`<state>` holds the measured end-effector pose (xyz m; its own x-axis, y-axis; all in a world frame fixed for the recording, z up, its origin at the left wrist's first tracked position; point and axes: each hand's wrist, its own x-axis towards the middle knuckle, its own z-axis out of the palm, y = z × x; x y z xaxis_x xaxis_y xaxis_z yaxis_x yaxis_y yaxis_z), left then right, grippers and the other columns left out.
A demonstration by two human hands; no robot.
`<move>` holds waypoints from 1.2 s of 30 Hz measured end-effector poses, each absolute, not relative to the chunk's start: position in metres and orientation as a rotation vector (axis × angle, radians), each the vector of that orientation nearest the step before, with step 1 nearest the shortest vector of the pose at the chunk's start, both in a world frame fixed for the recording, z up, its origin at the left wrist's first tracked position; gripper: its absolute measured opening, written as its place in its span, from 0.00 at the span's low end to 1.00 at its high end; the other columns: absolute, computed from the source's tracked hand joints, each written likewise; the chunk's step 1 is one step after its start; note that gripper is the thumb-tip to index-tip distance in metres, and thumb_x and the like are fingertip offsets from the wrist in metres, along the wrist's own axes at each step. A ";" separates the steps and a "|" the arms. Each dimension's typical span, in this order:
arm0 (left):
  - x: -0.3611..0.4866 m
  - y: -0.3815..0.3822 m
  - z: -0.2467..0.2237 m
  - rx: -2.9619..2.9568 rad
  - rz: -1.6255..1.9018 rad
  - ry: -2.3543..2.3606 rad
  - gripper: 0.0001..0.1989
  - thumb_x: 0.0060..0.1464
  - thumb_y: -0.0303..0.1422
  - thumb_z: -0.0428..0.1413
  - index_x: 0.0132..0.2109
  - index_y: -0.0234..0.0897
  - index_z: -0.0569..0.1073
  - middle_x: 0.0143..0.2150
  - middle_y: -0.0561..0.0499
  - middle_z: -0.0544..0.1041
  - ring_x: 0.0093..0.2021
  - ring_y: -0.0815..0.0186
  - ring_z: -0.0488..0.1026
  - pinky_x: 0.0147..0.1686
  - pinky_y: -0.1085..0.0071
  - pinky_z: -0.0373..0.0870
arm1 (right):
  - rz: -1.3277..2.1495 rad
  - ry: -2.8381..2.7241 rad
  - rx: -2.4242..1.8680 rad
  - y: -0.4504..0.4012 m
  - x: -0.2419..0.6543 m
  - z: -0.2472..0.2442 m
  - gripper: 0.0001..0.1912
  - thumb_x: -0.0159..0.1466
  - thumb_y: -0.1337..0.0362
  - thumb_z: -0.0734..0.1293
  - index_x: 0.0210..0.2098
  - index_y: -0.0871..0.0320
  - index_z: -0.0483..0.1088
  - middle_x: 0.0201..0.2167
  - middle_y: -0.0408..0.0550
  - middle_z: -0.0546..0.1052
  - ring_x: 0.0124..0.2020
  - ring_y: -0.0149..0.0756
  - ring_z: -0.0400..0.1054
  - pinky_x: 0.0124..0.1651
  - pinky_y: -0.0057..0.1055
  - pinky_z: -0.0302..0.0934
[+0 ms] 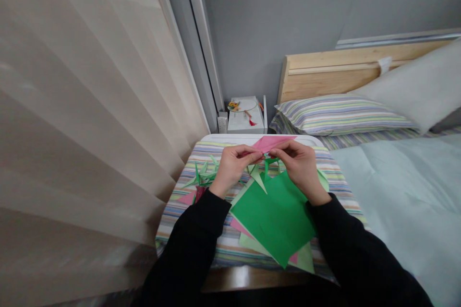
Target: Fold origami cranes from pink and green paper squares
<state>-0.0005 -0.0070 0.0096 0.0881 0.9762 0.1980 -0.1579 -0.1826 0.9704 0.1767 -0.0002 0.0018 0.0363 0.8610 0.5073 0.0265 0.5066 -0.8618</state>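
On a striped cloth [176, 220] beside a bed, a person's left hand [233, 169] and right hand [298, 167] worked close together over coloured paper, both narrowed to a fingertip pinch. A pink paper sheet [270, 143] rose on the far side of the hands, and a thin green paper strip [271, 160] ran just near them, but the spot where the fingertips met was too small to show which piece each hand held. A large green paper square [273, 218] lay flat and unfolded below the wrists, on top of a pale green paper sheet [252, 244]. To the left of the hands sat a loose heap of narrow folded green paper pieces [203, 176], with pink paper scraps [186, 197] near it, showing that some paper had been shaped while several sheets were still flat. Black sleeves [187, 249] covered the forearms. Beyond the cloth stood a white box [245, 122], near a striped pillow [334, 115].
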 end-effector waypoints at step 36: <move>-0.002 -0.004 0.010 1.159 1.645 0.892 0.27 0.44 0.33 0.71 0.48 0.40 0.67 0.28 0.57 0.80 0.27 0.69 0.77 0.29 0.75 0.71 | 1.101 -1.334 -0.870 -0.013 0.164 0.005 0.26 0.54 0.57 0.79 0.44 0.51 0.62 0.25 0.39 0.78 0.22 0.34 0.70 0.25 0.28 0.58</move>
<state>-0.0020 -0.0041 0.0101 -0.1492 0.9428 0.2981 -0.2645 -0.3286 0.9067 0.1644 -0.0130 0.0055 -0.0827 0.9513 0.2969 -0.1111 0.2873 -0.9514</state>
